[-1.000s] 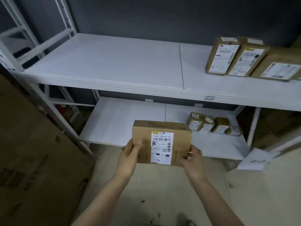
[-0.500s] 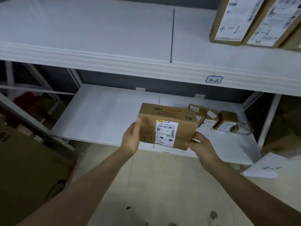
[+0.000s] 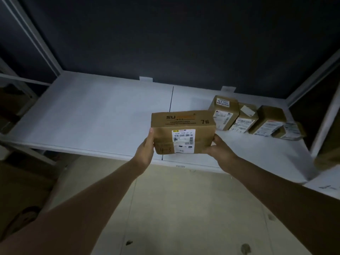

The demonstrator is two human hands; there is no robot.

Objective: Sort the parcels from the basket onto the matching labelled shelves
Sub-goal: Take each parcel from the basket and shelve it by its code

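Observation:
A brown cardboard parcel [image 3: 182,131] with a white barcode label, "7#" on top and "4-3" handwritten on its front, hangs over the front edge of the low white shelf [image 3: 95,115]. My left hand [image 3: 145,150] grips its left end, thumb up the side. My right hand [image 3: 219,150] grips its lower right corner. Several small parcels [image 3: 246,120] with white labels stand in a row on the shelf's right part, just behind and right of the held parcel.
White shelf posts [image 3: 311,85] rise at the right and at the left [image 3: 35,39], with a dark wall behind. Brown cardboard [image 3: 22,184] leans at lower left. A sheet of paper [image 3: 323,186] lies at the right on the tiled floor [image 3: 184,208].
My view has dropped below the upper 4-2 shelf to the lower one. Both hands have carried the parcel forward over the lower shelf's front edge, closer to the row of small parcels.

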